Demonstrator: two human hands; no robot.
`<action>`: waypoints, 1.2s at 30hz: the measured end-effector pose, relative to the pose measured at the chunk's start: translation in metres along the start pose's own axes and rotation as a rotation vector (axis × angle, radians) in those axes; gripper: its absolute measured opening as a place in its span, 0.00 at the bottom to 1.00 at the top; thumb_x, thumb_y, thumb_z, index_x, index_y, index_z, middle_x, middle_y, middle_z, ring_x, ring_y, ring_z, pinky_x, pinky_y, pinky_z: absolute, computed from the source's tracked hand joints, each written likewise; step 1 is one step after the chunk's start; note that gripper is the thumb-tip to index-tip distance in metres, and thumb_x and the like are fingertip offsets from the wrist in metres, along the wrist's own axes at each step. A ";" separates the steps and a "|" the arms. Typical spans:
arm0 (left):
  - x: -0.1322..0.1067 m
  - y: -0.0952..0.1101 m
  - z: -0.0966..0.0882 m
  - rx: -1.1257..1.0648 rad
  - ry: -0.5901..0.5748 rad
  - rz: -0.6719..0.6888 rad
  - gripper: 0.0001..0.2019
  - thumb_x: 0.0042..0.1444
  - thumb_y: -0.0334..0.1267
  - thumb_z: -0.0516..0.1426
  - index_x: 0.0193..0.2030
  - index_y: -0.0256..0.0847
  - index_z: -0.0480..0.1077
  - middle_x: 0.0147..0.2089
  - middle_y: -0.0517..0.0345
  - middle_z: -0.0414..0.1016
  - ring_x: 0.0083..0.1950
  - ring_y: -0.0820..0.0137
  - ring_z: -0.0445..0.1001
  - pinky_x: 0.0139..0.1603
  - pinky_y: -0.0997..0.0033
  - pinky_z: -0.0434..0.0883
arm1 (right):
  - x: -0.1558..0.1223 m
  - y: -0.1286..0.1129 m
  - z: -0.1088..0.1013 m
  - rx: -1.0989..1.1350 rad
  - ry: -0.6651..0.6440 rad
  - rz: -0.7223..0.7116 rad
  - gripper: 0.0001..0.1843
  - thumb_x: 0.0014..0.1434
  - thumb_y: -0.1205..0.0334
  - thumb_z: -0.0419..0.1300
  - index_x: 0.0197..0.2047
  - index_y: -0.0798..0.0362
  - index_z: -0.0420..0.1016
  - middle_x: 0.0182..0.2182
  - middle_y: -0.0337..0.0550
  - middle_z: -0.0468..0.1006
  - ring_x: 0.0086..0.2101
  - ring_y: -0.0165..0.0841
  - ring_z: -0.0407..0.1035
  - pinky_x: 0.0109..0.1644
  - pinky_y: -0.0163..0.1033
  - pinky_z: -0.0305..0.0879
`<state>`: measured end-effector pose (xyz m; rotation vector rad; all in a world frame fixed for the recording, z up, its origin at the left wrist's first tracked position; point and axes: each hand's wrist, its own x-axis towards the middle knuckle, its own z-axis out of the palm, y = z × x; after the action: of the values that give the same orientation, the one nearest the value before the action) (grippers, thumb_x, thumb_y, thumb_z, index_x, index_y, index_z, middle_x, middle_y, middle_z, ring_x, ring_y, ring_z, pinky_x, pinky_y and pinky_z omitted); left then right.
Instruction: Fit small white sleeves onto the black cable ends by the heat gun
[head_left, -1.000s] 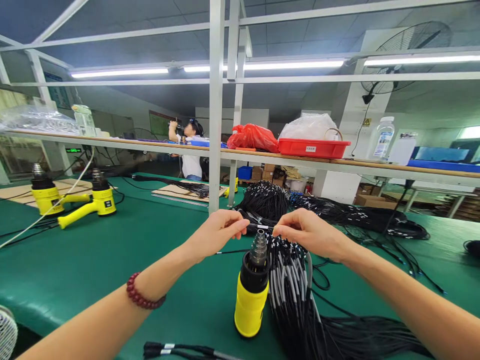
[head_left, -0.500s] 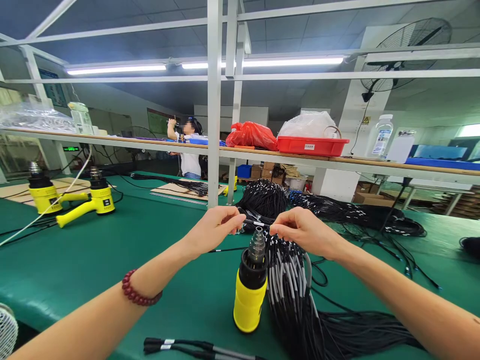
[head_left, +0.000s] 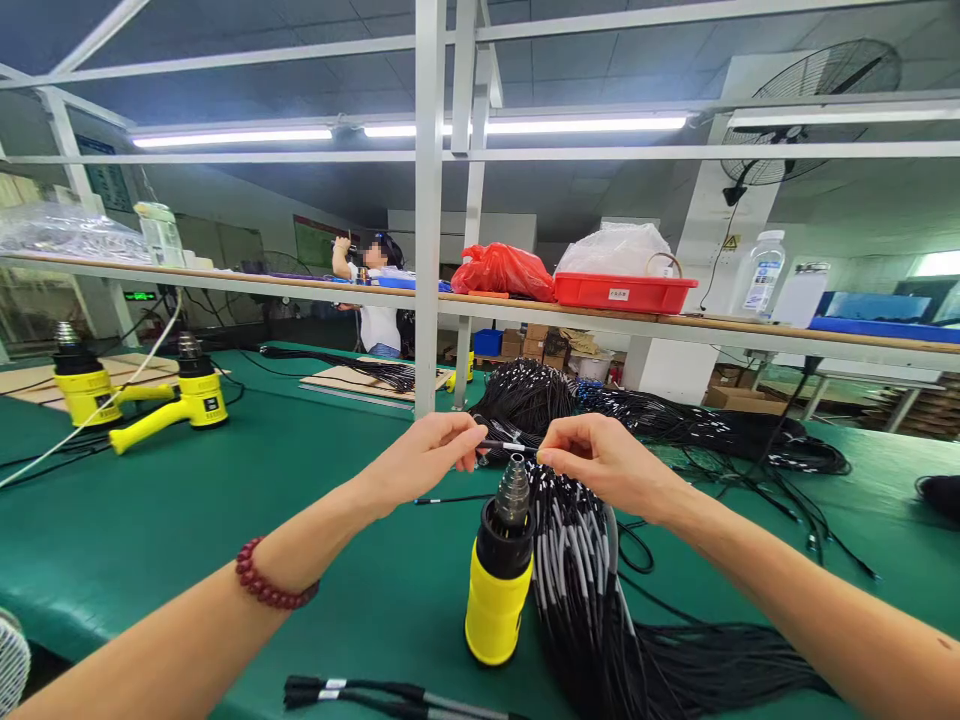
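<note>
A thin black cable (head_left: 513, 447) with a white label is stretched level between my two hands. My left hand (head_left: 439, 452) pinches its left end, and my right hand (head_left: 589, 458) pinches it on the right. Just beneath the labelled stretch, the metal nozzle of a yellow heat gun (head_left: 498, 590) points straight up, the gun standing upright on the green table. Right behind and beside it lies a thick bundle of black cables (head_left: 574, 560) with grey sleeves and white labels. Whether the cable touches the nozzle, I cannot tell.
Two more yellow heat guns (head_left: 201, 392) stand at the left. Several cables with grey sleeves (head_left: 390, 692) lie at the front edge. More cable heaps (head_left: 675, 420) spread behind my right hand. A shelf (head_left: 337, 286) with a red tray (head_left: 624, 293) crosses above the table; a person stands beyond.
Both hands hold the cable over the nozzle almost unchanged. The view has shifted very slightly.
</note>
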<state>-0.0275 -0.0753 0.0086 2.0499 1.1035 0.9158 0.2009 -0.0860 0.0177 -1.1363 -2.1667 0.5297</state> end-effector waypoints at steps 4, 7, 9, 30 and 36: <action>0.001 -0.002 0.002 0.070 -0.052 -0.018 0.25 0.63 0.55 0.45 0.25 0.38 0.65 0.24 0.61 0.67 0.28 0.72 0.65 0.30 0.72 0.61 | -0.002 0.000 -0.001 -0.027 -0.024 0.018 0.11 0.58 0.61 0.56 0.27 0.55 0.73 0.20 0.34 0.64 0.23 0.26 0.54 0.26 0.34 0.48; 0.000 -0.002 0.003 0.090 -0.055 -0.007 0.25 0.63 0.55 0.46 0.23 0.39 0.63 0.22 0.63 0.64 0.26 0.74 0.62 0.27 0.73 0.58 | -0.003 0.002 -0.004 -0.044 -0.080 0.032 0.14 0.61 0.57 0.54 0.30 0.55 0.76 0.20 0.35 0.65 0.23 0.27 0.54 0.26 0.35 0.48; 0.000 -0.001 0.003 0.085 -0.046 0.003 0.25 0.63 0.55 0.46 0.23 0.39 0.61 0.22 0.64 0.63 0.25 0.74 0.60 0.27 0.73 0.57 | -0.004 0.002 -0.006 -0.039 -0.126 0.018 0.17 0.62 0.57 0.52 0.31 0.55 0.78 0.22 0.37 0.69 0.24 0.27 0.57 0.27 0.35 0.50; 0.003 0.003 0.003 0.100 -0.045 -0.020 0.25 0.62 0.56 0.46 0.22 0.39 0.62 0.22 0.62 0.65 0.26 0.73 0.62 0.29 0.72 0.58 | -0.001 0.005 -0.005 0.036 -0.093 0.030 0.15 0.59 0.55 0.56 0.30 0.55 0.79 0.22 0.37 0.69 0.24 0.28 0.56 0.27 0.35 0.50; 0.002 0.003 0.003 0.093 -0.028 -0.001 0.22 0.61 0.55 0.49 0.24 0.40 0.61 0.22 0.65 0.62 0.26 0.74 0.59 0.27 0.73 0.55 | -0.003 0.005 -0.006 -0.007 -0.085 0.029 0.16 0.60 0.56 0.55 0.28 0.54 0.78 0.18 0.34 0.63 0.22 0.27 0.51 0.26 0.35 0.45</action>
<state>-0.0234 -0.0753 0.0098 2.1304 1.1518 0.8468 0.2092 -0.0848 0.0180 -1.1696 -2.2289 0.5929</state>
